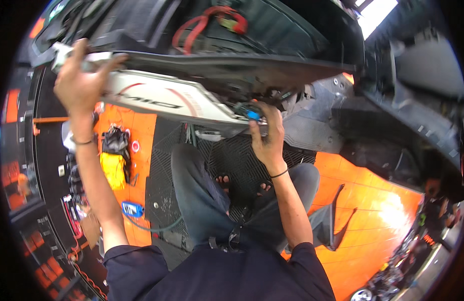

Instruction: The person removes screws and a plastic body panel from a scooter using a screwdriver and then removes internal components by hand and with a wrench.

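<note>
A white scooter side panel [151, 95] with red and dark graphics runs across the upper middle, under the dark edge of the scooter's body [232, 64]. My left hand [80, 85] grips the panel's left end, its thumb stretched along the upper edge. At the right end of the panel, my right hand [268, 134] is closed, with thumb and fingers pinching a small blue part [252, 115] that looks like a connector. Dark wiring and fittings [277, 95] show just behind those fingers. The fingertips of my right hand are partly hidden.
Red cables [197, 30] lie in the open compartment above. Black matting [162, 165] covers the floor around my feet, bordered by orange flooring [372, 215]. At the left are a yellow-and-black bag [113, 168], a blue bottle [132, 209] and a hose [162, 228]. Dark cloth [327, 226] lies at right.
</note>
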